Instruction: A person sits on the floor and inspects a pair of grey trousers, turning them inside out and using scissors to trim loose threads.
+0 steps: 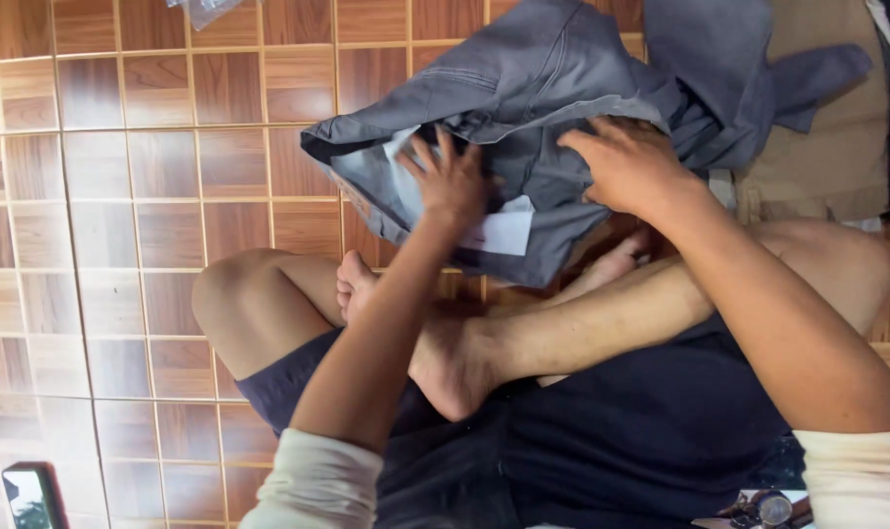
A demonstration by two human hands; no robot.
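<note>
While the grey garment [563, 108] is lying bunched on the tiled floor [151, 196], both hands are working it.
Left hand [452, 181] is pressing down with fingers spread apart, right hand [626, 162] is curling onto the cloth beside it; folding's looking barely started.

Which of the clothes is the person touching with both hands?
The grey garment in the middle. The left hand and right hand both press on it. The tan garment lies beside it at the right, untouched.
</note>
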